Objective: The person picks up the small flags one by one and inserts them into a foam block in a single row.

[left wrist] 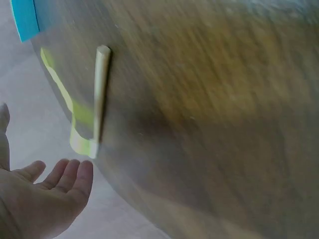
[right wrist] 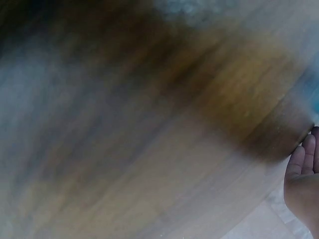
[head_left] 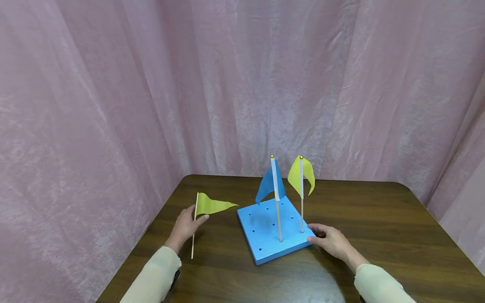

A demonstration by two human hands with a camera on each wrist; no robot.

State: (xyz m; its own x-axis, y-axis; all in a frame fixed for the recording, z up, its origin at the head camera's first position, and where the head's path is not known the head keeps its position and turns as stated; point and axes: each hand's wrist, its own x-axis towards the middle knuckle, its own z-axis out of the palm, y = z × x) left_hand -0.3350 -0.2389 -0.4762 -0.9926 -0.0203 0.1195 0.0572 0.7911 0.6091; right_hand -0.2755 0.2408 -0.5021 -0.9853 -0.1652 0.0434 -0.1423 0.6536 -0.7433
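A yellow pennant flag on a thin wooden stick lies on the table at the left. My left hand reaches over this stick, thumb spread from the fingers; in the left wrist view the hand shows extended fingers apart from the flag. A square blue board with small holes lies in the middle. In it stand a blue flag and a second yellow flag, both upright. My right hand holds the board's right corner between thumb and fingers.
The brown wooden table has rounded far corners. Behind it and along both sides hangs a pink curtain. Blur covers most of the right wrist view, with the hand at its right edge.
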